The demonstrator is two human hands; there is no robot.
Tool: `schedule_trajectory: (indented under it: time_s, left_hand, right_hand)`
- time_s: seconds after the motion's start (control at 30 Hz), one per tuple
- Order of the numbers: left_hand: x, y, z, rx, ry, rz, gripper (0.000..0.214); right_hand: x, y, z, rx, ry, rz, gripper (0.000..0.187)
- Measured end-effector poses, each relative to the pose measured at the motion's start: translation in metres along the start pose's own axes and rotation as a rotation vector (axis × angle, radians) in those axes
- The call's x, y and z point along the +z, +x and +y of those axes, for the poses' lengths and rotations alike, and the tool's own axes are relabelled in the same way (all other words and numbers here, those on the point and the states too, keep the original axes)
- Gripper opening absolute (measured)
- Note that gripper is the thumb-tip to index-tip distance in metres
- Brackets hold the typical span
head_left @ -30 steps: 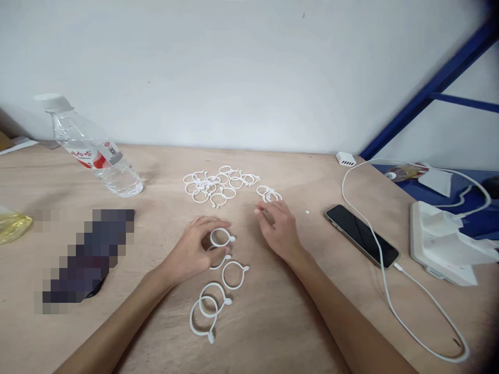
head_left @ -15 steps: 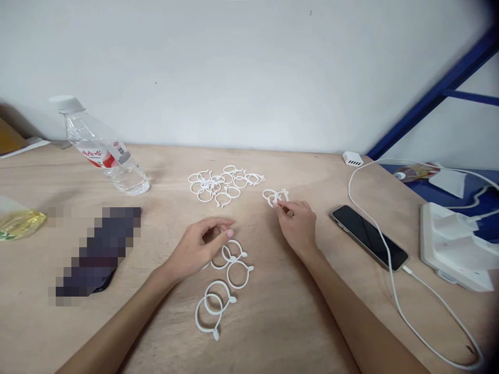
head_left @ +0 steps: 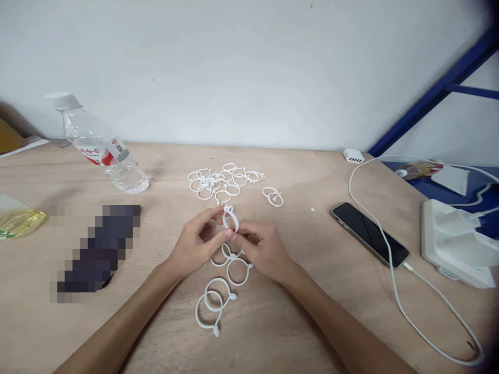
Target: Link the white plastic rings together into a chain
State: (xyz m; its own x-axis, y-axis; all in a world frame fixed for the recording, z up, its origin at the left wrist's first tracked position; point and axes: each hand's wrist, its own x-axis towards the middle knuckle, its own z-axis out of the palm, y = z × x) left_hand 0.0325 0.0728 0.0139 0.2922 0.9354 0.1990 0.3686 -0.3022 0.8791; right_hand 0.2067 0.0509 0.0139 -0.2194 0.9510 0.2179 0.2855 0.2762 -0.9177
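Between my two hands a white plastic curtain ring point(head_left: 235, 220) is held up above the table. My left hand point(head_left: 195, 240) pinches it from the left, fingertips near the small eyelet at its top. My right hand point(head_left: 265, 248) grips its lower right side, thumb close to the left thumb. Beneath the hands lie several more rings, among them a ring point(head_left: 238, 272) partly beside my right wrist and a lower overlapping pair point(head_left: 209, 310). Farther back sits a heap of rings point(head_left: 210, 183). Two overlapping rings point(head_left: 273, 197) rest to the right of that heap.
A water bottle point(head_left: 103, 148) leans at the left, with a blurred dark object point(head_left: 103, 249) before it. At the right are a phone point(head_left: 368, 234) on a white cable point(head_left: 395, 291), a power strip point(head_left: 454, 244) and a small white charger point(head_left: 353, 156). A wall stands behind the table.
My right hand has come left from the small group at the right, bringing one ring to my left hand. Both hands now hold that ring. A small white dot shows on the table.
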Motion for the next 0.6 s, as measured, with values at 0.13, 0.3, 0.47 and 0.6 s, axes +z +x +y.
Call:
schedule_trajectory:
  time_s: [0.13,0.3,0.47,0.6]
  left_hand:
    - [0.003,-0.002,0.002,0.063,0.009,-0.004,0.042]
    - [0.002,-0.002,0.001,0.189,0.086,0.013,0.043]
    - [-0.002,-0.004,-0.002,0.2,0.189,0.048,0.05]
    - [-0.003,-0.007,0.001,0.158,0.155,-0.022,0.048]
  right_hand:
    - [0.01,-0.003,0.002,-0.231,-0.128,0.018,0.024]
    - [0.007,-0.002,0.004,-0.235,-0.083,0.031,0.023]
    - [0.002,-0.001,0.008,0.044,0.062,0.224,0.021]
    - [0.0,0.001,0.012,0.075,0.149,0.177,0.028]
